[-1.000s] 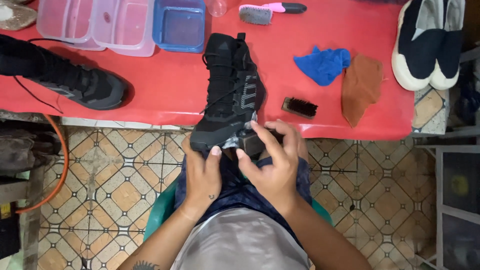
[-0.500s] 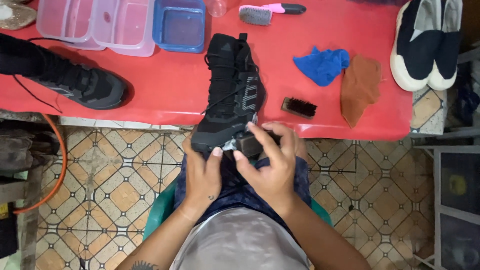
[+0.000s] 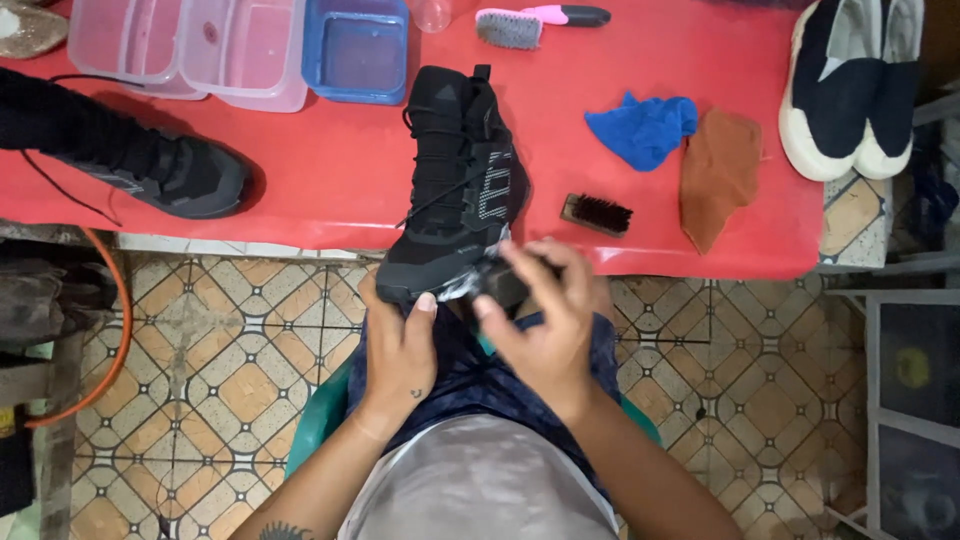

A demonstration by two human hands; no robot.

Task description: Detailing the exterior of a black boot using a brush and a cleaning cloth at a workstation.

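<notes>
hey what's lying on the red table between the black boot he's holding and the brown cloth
A small dark bristle brush lies there, on the red table between the black boot and the brown cloth, touching neither. The head view shows it.

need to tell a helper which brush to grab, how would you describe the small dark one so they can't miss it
Start at the red table and find the blue cloth and brown cloth on its right side. The small dark brush lies left of the brown cloth near the front edge. Unlike the pink-handled brush, it has no handle.
</notes>
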